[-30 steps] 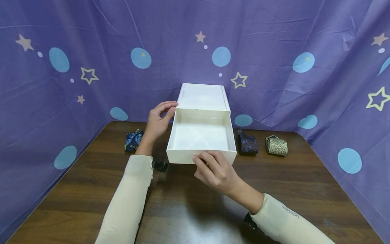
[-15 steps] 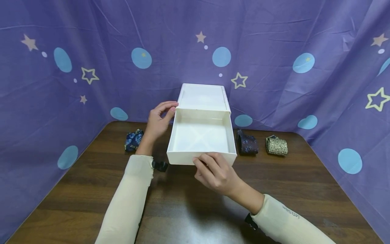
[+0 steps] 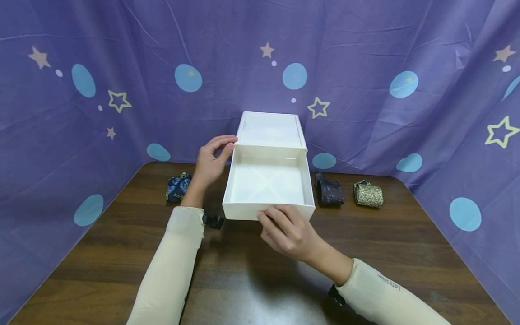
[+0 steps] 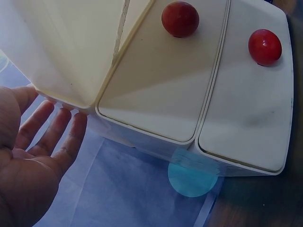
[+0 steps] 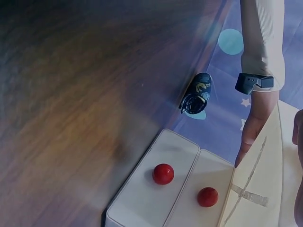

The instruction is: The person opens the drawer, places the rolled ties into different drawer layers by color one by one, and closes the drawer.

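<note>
A white drawer cabinet (image 3: 271, 130) stands at the back of the table with its top drawer (image 3: 243, 211) pulled far out and nothing inside. My right hand (image 3: 289, 232) grips the middle of the drawer's front with curled fingers; whatever handle is there is hidden behind them. At the cabinet's upper left edge, my left hand (image 3: 210, 163) rests its fingertips against the side. In the left wrist view those fingers (image 4: 71, 142) are extended. Below the open drawer, two closed drawers each bear a red round knob (image 4: 180, 20).
A rolled blue floral necktie (image 3: 178, 187) lies left of the cabinet. To the right sit a rolled dark necktie (image 3: 330, 192) and a rolled gold-patterned one (image 3: 369, 194). A purple curtain (image 3: 353, 45) hangs behind and beside the brown wooden table (image 3: 390, 257).
The drawer's front has sunk very slightly, along with the right hand gripping it. The left hand keeps its place on the cabinet.
</note>
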{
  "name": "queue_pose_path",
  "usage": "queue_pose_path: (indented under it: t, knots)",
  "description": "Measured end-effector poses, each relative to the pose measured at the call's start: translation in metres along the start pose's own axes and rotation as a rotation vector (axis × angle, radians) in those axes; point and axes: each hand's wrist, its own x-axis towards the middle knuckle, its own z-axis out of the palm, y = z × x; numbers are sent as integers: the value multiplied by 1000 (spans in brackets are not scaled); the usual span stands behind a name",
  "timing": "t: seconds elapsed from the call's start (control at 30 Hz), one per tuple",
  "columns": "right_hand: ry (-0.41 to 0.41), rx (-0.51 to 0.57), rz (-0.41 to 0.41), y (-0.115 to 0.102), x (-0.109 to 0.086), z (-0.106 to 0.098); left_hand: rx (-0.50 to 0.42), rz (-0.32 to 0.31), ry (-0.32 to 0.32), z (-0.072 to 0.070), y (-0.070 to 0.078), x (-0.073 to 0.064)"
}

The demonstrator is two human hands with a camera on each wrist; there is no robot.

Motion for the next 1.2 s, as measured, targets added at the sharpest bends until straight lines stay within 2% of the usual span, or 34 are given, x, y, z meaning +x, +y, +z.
queue_pose_path:
  t: [0.27,0.4,0.6,0.77,0.97,1.2]
  knots:
    - [-6,5,-32,6,7,-7,-7,-6,-5,-1,-5,1]
    - [-10,9,7,12,16,-16,-9,-17,-13,-2,-5,1]
    - [-46,42,154,25,26,-30,-12,-9,-14,-2,-6,1]
    - [-65,54,276,46,24,-41,-11,7,-8,-2,-6,1]
    - [-91,55,398,72,9,-53,-9,-1,-7,-1,-8,2]
    - [-147,44,524,101,-22,-62,-5,-16,-7,-1,-5,2]
